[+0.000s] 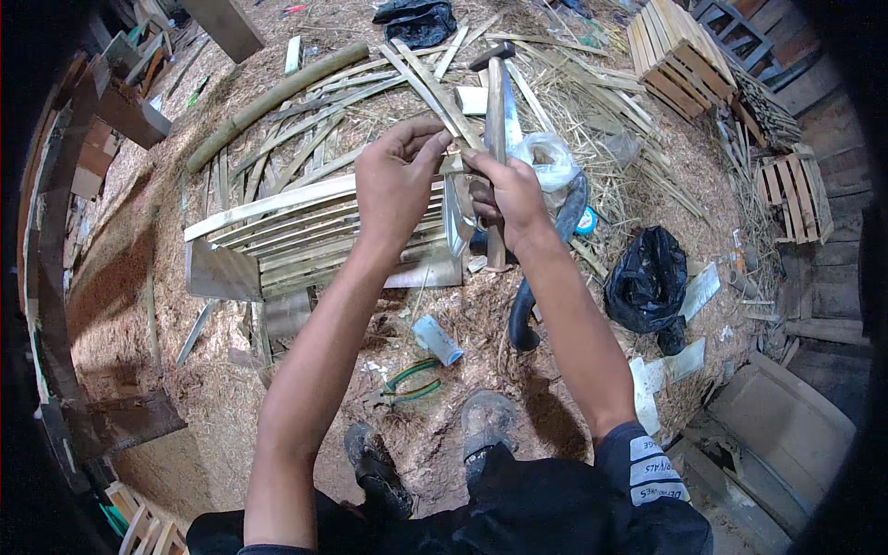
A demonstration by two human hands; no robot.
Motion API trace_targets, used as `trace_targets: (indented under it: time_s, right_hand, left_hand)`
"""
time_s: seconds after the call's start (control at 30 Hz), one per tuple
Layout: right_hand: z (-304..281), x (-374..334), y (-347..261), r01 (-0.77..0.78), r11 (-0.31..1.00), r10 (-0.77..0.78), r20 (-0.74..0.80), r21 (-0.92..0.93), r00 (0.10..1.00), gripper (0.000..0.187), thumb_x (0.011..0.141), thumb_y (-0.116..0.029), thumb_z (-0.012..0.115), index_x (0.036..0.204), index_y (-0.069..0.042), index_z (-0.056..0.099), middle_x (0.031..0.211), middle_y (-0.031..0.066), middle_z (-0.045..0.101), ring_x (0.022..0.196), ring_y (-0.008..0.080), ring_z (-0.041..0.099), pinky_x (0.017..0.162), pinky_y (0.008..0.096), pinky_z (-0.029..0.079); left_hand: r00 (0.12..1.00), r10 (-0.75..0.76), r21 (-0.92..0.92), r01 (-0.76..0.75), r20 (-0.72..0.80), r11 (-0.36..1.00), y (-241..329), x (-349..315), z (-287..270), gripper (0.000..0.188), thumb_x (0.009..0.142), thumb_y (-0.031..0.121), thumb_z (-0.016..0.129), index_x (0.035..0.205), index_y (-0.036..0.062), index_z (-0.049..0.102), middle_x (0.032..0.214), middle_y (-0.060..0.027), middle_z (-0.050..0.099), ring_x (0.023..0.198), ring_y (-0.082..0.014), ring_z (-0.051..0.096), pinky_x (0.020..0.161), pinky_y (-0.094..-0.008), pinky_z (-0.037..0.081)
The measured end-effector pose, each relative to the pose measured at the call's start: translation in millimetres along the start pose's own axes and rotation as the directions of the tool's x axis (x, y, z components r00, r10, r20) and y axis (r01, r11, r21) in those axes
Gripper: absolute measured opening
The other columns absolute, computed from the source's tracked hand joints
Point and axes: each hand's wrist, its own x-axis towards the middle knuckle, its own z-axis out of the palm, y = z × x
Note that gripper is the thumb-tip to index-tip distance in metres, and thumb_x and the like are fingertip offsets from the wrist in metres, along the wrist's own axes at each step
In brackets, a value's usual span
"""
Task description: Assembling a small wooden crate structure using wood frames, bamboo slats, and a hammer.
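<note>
My right hand [507,196] is closed around the wooden handle of a hammer [496,111], whose dark head points away from me. Close beside it, my left hand [400,180] is raised with thumb and fingers pinched together. Whatever the pinch may hold is too small to make out. Thin wooden slats [427,88] reach away just beyond the fingertips. Under my left forearm lies a slatted wooden crate [305,227], partly hidden by that arm. A shiny metal piece [453,222] shows at the crate's right end.
Green-handled pliers [412,381] and a white-and-blue packet [437,339] lie near my boots. A black tube [523,314] and black plastic bag [647,282] are at right. A bamboo pole [277,104] lies beyond the crate; another slatted crate [680,60] stands far right.
</note>
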Motion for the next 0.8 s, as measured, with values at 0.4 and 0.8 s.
trace_targets:
  time_s: [0.4,0.8]
  right_hand:
    - [-0.7,-2.9,14.4,0.103,0.995,-0.103,-0.032,0.004,0.994,0.008,0.089,-0.008,0.068,0.093,-0.001,0.070,0.076,0.0000,0.066,0.062,0.0057,0.058,0.052,0.0209,0.044]
    - [-1.6,4.2,11.4,0.021,0.999,-0.022,-0.035,-0.047,0.999,0.013,0.092,-0.011,0.068,0.095,0.001,0.066,0.074,0.0004,0.064,0.056,0.0032,0.055,0.045,0.0191,0.039]
  left_hand:
    - [0.988,0.011,0.134,0.010,-0.154,0.991,-1.1,-12.9,10.9,0.019,0.089,0.008,0.072,0.105,-0.0006,0.071,0.089,-0.0114,0.075,0.079,-0.0108,0.069,0.070,-0.0248,0.054]
    - [0.966,0.022,0.283,0.054,-0.259,0.958,-10.0,-9.1,20.1,0.017,0.086,0.008,0.075,0.101,-0.0010,0.072,0.088,-0.0108,0.074,0.077,-0.0138,0.070,0.069,-0.0260,0.055]
